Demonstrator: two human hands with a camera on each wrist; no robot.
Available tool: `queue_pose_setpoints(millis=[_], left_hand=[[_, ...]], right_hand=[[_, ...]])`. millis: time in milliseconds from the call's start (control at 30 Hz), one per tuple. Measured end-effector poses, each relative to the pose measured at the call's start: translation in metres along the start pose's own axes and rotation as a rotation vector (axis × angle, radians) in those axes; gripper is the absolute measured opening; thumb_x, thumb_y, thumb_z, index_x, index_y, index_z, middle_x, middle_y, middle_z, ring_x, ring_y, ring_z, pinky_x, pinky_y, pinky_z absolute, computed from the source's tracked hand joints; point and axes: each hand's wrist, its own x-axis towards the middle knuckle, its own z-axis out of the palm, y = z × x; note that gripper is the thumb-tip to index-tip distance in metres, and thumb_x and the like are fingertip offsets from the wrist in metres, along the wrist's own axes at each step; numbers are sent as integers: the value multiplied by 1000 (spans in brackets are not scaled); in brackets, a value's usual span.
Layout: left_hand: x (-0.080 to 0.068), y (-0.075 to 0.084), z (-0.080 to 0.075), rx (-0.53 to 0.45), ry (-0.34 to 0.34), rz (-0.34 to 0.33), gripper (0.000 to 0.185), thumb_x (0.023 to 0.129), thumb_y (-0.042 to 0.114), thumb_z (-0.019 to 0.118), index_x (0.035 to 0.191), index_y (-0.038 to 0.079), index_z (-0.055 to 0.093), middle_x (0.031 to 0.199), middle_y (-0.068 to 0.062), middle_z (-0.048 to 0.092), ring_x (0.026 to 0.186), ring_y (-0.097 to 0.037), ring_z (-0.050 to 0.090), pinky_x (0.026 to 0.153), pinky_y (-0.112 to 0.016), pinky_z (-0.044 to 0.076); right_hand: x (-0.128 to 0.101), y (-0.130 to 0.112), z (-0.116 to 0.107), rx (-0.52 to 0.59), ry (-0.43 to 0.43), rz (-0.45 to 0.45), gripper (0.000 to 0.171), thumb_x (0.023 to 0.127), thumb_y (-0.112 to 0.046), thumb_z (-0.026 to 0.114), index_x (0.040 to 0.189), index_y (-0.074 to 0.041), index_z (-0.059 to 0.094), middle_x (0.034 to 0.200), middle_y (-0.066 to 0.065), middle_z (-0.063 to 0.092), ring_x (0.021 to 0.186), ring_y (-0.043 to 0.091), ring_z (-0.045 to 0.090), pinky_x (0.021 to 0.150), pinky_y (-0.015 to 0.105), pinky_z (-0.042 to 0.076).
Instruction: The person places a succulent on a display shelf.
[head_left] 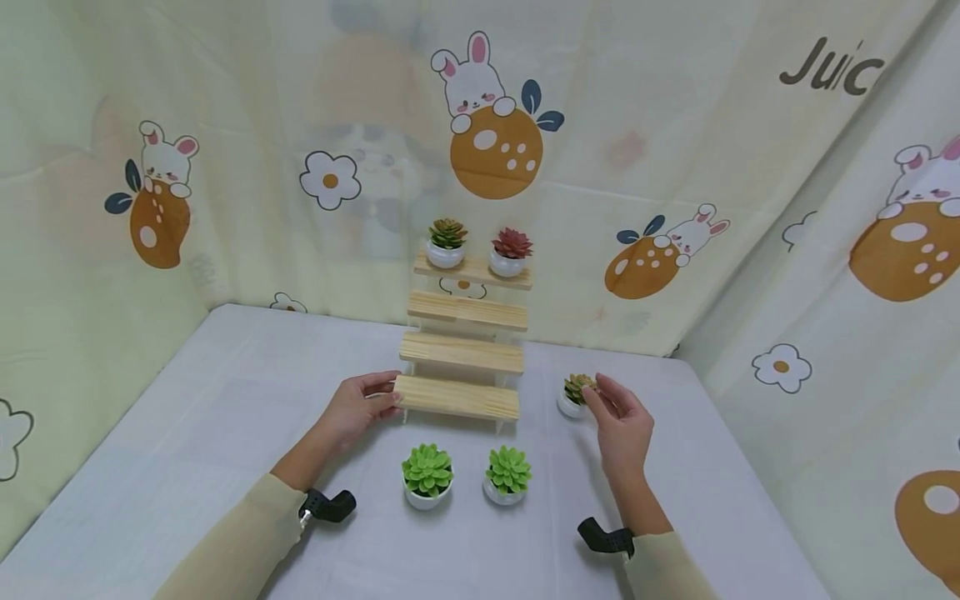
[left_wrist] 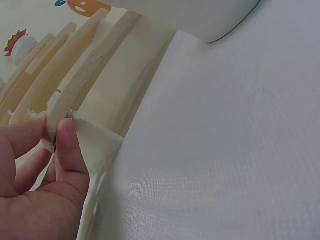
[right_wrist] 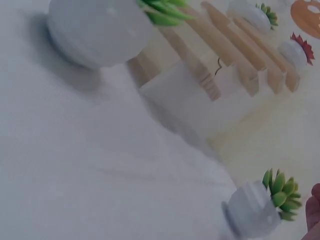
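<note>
The potted succulent [head_left: 572,403] sits just left of the right hand [head_left: 624,423], whose fingers are parted; the left hand [head_left: 360,410] pinches the lowest shelf [head_left: 457,397].

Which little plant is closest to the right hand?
The potted plant right of the wooden stand, just beside the right hand. The other four are farther away.

Head view bright, light soft and diffuse, source out of frame; faint shadow on the tabletop [head_left: 551,533] below the right grip [head_left: 626,425]; detail decent at both grips; left wrist view dimmer, greyer; wooden stand [left_wrist: 92,67] looks bowed beyond the left grip [head_left: 360,407], likely lens distortion; right wrist view dim, hazy, low contrast; foreground pot [right_wrist: 100,32], well apart from the right grip, soft-edged with a blurry shadow; succulent pot [right_wrist: 254,210] beside that grip also soft.
</note>
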Motion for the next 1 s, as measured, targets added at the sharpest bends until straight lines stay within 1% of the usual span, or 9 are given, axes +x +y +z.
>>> queue_pose_setpoints(millis=[67, 133, 200, 267, 367, 567, 700, 833, 1000], left_hand=[[0, 0, 0, 3, -2, 1, 50, 99, -4, 60, 148, -7, 47, 133, -26, 57, 94, -11, 68, 85, -23, 64], [1, 0, 0, 0, 3, -3, 50, 99, -4, 61, 148, -6, 48, 132, -25, 58, 94, -12, 69, 85, -24, 64], [1, 0, 1, -3, 4, -7, 50, 99, -4, 61, 147, -5, 49, 132, -24, 59, 94, -12, 69, 85, -24, 64], [1, -1, 1, -10, 5, -8, 50, 99, -5, 62, 147, -6, 49, 131, -24, 59, 94, -12, 69, 85, -24, 64], [1, -1, 0, -9, -3, 0, 51, 99, -5, 61, 148, -7, 48, 131, -24, 59, 93, -12, 69, 85, -23, 64], [1, -1, 0, -13, 1, -4, 51, 98, -5, 62, 147, -7, 48, 130, -24, 59, 93, -12, 69, 84, -22, 64], [0, 0, 0, -10, 4, -16, 50, 99, -5, 61, 147, -5, 49, 132, -24, 59, 94, -12, 69, 84, -23, 64], [-1, 1, 0, -4, 5, -19, 50, 99, -4, 61, 148, -5, 49, 132, -24, 58, 94, -12, 69, 84, -23, 64], [-2, 1, 1, -10, 7, -11, 50, 99, -4, 62, 147, -6, 49, 131, -24, 59, 94, -12, 69, 84, -23, 64]], right_hand=[[-2, 4, -3, -39, 11, 17, 46, 88, -26, 83, 129, -7, 70, 129, 7, 70, 124, 20, 62, 107, 21, 53], [-3, 8, -6, -71, 11, 33, 50, 89, -30, 82, 131, -8, 69, 136, 11, 66, 131, 23, 59, 116, 31, 49], [-4, 11, -7, -89, 7, 44, 53, 89, -31, 82, 134, -8, 66, 140, 13, 63, 134, 25, 56, 120, 40, 45], [-2, 14, -8, -96, 0, 54, 57, 88, -31, 83, 136, -6, 64, 143, 15, 61, 137, 28, 54, 122, 43, 42], [1, 19, -8, -114, -17, 77, 65, 86, -32, 84, 140, -5, 59, 147, 16, 57, 140, 29, 51, 123, 43, 41], [8, 21, -6, -171, -92, 158, 85, 84, -34, 87, 152, -5, 45, 158, 16, 44, 148, 29, 40, 125, 43, 38], [12, 22, -5, -181, -134, 190, 91, 84, -29, 87, 155, -3, 38, 161, 18, 40, 150, 32, 37, 127, 44, 35], [15, 25, -4, -182, -165, 204, 94, 84, -26, 87, 157, 0, 33, 161, 19, 39, 150, 33, 36, 128, 43, 34], [19, 28, -3, -185, -190, 212, 94, 85, -22, 86, 158, 1, 31, 161, 22, 38, 150, 34, 37, 128, 44, 33]])
